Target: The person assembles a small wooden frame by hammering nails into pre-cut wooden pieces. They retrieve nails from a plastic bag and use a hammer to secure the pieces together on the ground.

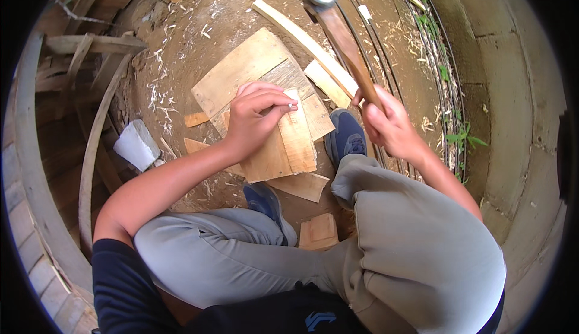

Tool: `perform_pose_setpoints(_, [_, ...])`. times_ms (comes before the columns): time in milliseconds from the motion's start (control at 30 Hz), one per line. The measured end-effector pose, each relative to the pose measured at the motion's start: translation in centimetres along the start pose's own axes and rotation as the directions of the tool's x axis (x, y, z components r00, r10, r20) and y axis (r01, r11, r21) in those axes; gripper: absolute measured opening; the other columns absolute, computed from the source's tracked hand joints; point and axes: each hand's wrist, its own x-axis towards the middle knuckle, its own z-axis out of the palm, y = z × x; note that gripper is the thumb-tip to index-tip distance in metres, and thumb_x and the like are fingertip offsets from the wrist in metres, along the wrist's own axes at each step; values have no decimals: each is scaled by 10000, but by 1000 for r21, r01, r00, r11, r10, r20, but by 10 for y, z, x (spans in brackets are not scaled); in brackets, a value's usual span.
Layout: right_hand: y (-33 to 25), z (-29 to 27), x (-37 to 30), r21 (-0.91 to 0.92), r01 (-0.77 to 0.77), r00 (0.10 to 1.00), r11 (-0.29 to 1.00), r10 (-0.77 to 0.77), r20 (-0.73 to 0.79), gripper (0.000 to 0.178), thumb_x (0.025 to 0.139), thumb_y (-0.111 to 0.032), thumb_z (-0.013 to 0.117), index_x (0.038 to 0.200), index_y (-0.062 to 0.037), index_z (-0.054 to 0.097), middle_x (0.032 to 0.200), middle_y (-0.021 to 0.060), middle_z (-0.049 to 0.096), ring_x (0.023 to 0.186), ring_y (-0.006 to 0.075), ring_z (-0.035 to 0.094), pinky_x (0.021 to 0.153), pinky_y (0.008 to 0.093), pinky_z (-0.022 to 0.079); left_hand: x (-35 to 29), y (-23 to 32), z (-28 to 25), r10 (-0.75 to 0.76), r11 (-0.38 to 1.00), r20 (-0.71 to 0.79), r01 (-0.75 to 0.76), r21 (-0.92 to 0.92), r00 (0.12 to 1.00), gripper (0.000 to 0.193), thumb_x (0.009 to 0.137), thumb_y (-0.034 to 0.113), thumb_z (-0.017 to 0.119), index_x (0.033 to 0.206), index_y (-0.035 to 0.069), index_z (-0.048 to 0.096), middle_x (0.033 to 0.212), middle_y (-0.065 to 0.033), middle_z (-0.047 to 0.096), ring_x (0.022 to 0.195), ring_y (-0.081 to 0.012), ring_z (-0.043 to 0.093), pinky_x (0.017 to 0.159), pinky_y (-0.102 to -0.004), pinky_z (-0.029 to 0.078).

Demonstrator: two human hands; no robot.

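Note:
My right hand [389, 120] grips the wooden handle of a hammer [353, 50], raised with its shiny metal head toward the far side. Over the stacked boards, my left hand [259, 114] is closed in a pinch, thumb against forefinger. A tiny bright spot shows at those fingertips, too small to name. Just under them lies a narrow pale wood strip [298, 141], on top of a wider board [262, 153]. Beneath these is a larger wooden panel [241, 62] made of several pieces, resting on the dirt ground.
My blue shoes [347, 132] flank the boards. A long wood strip [301, 41] and a short plank [325, 83] lie beyond. Near my feet sits a wood block [318, 231]. A whitish block [137, 145] stands left, by a wooden frame [99, 129]. A wall [506, 92] rises right.

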Motion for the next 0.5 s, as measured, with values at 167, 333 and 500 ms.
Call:
perform_pose_setpoints(167, [-1, -8, -28, -202, 25, 1000, 979, -25, 3, 547, 1061, -328, 576, 1512, -52, 438, 898, -7, 551, 709, 65, 497, 625, 239, 444, -1, -4, 1, 32, 999, -19, -32, -4, 999, 98, 806, 60, 803, 895, 99, 812, 922, -56, 761, 998, -220, 687, 932, -370, 467])
perform_pose_setpoints(333, [-21, -12, -46, -416, -13, 998, 909, -14, -61, 493, 1042, -247, 604, 1454, -7, 478, 1011, 30, 584, 887, 102, 518, 810, 285, 456, 0, -3, 1, 59, 998, -33, -60, -20, 998, 69, 810, 96, 817, 877, 109, 807, 906, -53, 748, 961, -224, 688, 914, -374, 472])
perform_pose_setpoints(500, [-23, -7, -51, -325, 54, 940, 944, -158, -303, 347, 1005, -123, 599, 1312, 3, 496, 1049, 65, 579, 952, 113, 539, 862, 288, 449, 0, -5, 3, 68, 997, -45, -69, -16, 997, 64, 807, 117, 826, 867, 113, 803, 895, -47, 744, 947, -217, 687, 918, -379, 471])
